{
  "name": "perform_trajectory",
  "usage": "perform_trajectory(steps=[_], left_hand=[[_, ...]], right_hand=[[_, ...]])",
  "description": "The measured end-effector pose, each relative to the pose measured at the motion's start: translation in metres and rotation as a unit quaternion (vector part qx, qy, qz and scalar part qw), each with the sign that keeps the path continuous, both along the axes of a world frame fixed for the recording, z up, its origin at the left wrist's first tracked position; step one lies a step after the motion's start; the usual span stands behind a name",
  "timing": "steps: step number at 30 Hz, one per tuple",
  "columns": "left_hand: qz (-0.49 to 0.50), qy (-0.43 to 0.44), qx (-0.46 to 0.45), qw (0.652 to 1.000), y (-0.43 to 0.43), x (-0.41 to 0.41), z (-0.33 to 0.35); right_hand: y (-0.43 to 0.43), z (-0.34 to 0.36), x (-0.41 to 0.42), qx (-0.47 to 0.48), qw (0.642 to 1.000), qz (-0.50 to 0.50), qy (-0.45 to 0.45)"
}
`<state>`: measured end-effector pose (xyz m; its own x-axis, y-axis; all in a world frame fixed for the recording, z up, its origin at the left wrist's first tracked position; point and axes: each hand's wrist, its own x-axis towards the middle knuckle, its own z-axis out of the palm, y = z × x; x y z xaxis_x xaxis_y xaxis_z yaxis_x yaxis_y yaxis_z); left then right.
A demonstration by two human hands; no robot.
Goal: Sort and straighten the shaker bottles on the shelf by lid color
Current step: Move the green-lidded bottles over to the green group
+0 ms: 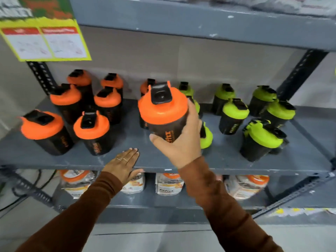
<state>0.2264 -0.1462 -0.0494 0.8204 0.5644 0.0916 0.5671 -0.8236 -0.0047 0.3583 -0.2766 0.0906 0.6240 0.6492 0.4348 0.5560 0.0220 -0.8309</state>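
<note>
My right hand (179, 146) grips an orange-lidded black shaker bottle (162, 108) and holds it lifted above the middle of the grey shelf (227, 166). My left hand (124, 165) lies flat and open on the shelf's front edge. Several orange-lidded bottles (91, 127) stand on the left half, and another orange lid (145, 87) shows behind the held bottle. Several green-lidded bottles (235, 110) stand on the right half. One green lid (206, 138) is partly hidden behind my right wrist.
A yellow-bordered poster (45, 40) hangs at the upper left. Black perforated uprights (300, 73) frame the shelf. The shelf below holds orange-topped pouches (168, 184). A grey shelf board (181, 19) runs overhead.
</note>
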Motion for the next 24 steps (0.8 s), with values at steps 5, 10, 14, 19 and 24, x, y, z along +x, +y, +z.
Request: perform_trajectory(steps=[5, 10, 14, 19, 24], left_hand=[[-0.003, -0.017, 0.012, 1.0, 0.011, -0.027, -0.008], [-0.001, -0.015, 0.011, 1.0, 0.018, -0.032, -0.013], [0.003, -0.006, 0.022, 1.0, 0.02, -0.032, -0.017], [0.014, -0.002, 0.039, 0.999, 0.017, -0.032, -0.023], [0.027, -0.043, 0.057, 0.997, -0.004, -0.033, -0.031]], right_hand=[[0.059, -0.046, -0.007, -0.09, 0.993, 0.019, 0.074], [0.087, -0.085, -0.008, -0.148, 0.982, -0.005, 0.119], [0.092, -0.098, -0.01, -0.147, 0.979, -0.022, 0.139], [0.089, -0.103, -0.011, -0.14, 0.981, -0.02, 0.13], [0.045, -0.121, -0.018, -0.102, 0.992, -0.022, 0.072]])
